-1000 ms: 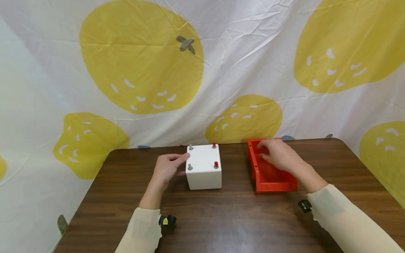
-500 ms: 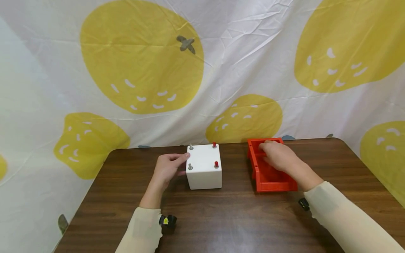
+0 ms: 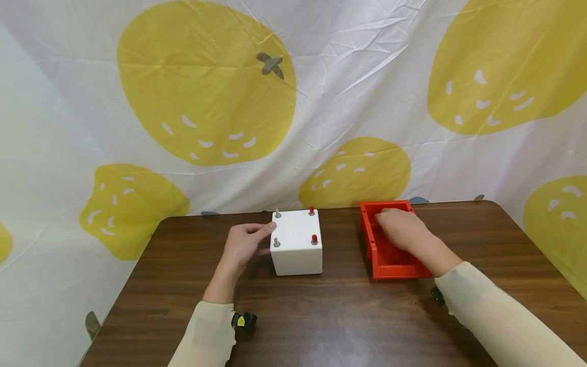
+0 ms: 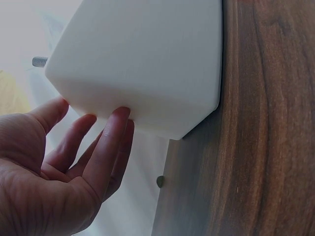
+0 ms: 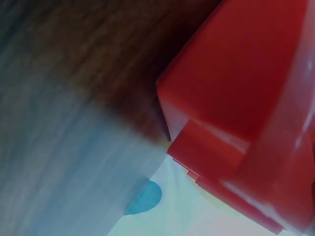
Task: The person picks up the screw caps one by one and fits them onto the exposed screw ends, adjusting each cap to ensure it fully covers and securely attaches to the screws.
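Note:
A white box (image 3: 297, 260) stands on the table, with two bare metal bolts (image 3: 276, 242) upright on the left of its top and two bolts with red caps (image 3: 314, 238) on the right. My left hand (image 3: 242, 244) steadies it from the left, thumb at the top edge. In the left wrist view, the relaxed fingers (image 4: 110, 142) touch the side face with their tips. My right hand (image 3: 403, 229) reaches down inside a red bin (image 3: 403, 271); its fingertips are hidden there, so I cannot tell what they touch. Only the bin's outer wall (image 5: 236, 64) shows in the right wrist view.
The brown wooden table (image 3: 330, 316) carries both the box and the bin, which stand apart near its far edge. Behind it hangs a white cloth (image 3: 348, 102) with large yellow fruit prints. Each wrist bears a small black camera (image 3: 245, 321).
My right hand has sunk deeper into the red bin, and its fingers, visible earlier, are now out of sight. The left hand and the white box have kept their place.

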`<action>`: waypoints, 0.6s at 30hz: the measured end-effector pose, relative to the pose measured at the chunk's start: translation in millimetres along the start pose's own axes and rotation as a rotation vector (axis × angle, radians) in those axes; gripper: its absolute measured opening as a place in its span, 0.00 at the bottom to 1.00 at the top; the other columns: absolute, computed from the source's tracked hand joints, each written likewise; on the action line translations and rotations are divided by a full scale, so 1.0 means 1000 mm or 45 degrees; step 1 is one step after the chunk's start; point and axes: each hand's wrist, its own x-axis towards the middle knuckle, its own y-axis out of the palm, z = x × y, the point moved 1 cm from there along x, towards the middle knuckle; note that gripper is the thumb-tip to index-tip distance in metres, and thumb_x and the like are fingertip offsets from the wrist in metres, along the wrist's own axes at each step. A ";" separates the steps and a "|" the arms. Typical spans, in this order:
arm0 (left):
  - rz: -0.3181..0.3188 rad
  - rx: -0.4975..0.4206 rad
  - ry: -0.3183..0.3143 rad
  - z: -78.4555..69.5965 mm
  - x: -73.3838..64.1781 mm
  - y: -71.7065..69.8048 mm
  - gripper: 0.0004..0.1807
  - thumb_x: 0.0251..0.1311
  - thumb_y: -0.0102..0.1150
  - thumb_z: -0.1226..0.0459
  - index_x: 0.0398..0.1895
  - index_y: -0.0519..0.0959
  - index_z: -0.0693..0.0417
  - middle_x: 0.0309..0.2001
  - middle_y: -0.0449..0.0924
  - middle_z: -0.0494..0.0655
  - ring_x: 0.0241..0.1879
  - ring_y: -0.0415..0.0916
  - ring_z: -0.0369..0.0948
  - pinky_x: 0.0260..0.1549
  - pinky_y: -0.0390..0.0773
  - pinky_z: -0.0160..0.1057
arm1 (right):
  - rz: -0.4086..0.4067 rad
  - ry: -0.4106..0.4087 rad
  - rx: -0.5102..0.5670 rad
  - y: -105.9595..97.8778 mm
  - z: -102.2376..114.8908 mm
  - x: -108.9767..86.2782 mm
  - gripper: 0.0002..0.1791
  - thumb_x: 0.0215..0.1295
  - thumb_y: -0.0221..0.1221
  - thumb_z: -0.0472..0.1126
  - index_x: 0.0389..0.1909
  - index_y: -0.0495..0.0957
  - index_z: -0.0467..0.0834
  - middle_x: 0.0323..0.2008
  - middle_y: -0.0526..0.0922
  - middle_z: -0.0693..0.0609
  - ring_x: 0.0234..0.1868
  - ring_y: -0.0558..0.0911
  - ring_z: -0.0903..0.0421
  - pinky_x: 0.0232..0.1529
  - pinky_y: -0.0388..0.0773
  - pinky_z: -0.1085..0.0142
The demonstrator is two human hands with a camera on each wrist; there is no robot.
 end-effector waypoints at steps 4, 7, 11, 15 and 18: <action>0.002 -0.006 0.001 0.000 0.000 0.000 0.22 0.42 0.69 0.49 0.36 0.82 0.55 0.41 0.79 0.52 0.41 0.78 0.50 0.33 0.82 0.47 | 0.002 -0.003 -0.023 0.002 0.000 0.000 0.09 0.57 0.53 0.32 0.24 0.71 0.49 0.23 0.74 0.54 0.27 0.72 0.54 0.30 0.76 0.60; -0.001 -0.003 0.002 0.000 0.000 0.000 0.23 0.41 0.69 0.49 0.36 0.82 0.55 0.41 0.79 0.51 0.41 0.78 0.49 0.33 0.81 0.48 | -0.004 -0.014 -0.047 0.003 0.000 0.001 0.10 0.57 0.53 0.31 0.23 0.71 0.50 0.23 0.75 0.54 0.27 0.73 0.54 0.31 0.77 0.59; -0.005 0.005 0.005 0.000 -0.001 0.000 0.23 0.41 0.69 0.48 0.36 0.82 0.55 0.41 0.79 0.51 0.41 0.78 0.49 0.34 0.81 0.48 | -0.006 -0.027 -0.065 0.005 0.000 0.003 0.10 0.55 0.53 0.30 0.22 0.70 0.49 0.22 0.75 0.53 0.26 0.74 0.54 0.31 0.77 0.58; -0.003 0.006 0.000 0.000 0.000 0.000 0.22 0.41 0.69 0.48 0.35 0.82 0.54 0.41 0.79 0.51 0.41 0.78 0.49 0.33 0.81 0.48 | 0.016 -0.014 -0.063 0.006 0.000 0.004 0.10 0.55 0.53 0.30 0.22 0.70 0.49 0.22 0.75 0.53 0.25 0.74 0.54 0.31 0.77 0.58; -0.002 0.010 0.001 0.000 0.000 0.000 0.23 0.41 0.69 0.48 0.35 0.82 0.55 0.40 0.79 0.51 0.40 0.78 0.49 0.33 0.82 0.48 | 0.031 -0.004 -0.063 0.006 0.001 0.004 0.10 0.55 0.54 0.30 0.22 0.71 0.49 0.23 0.76 0.53 0.27 0.74 0.54 0.33 0.77 0.57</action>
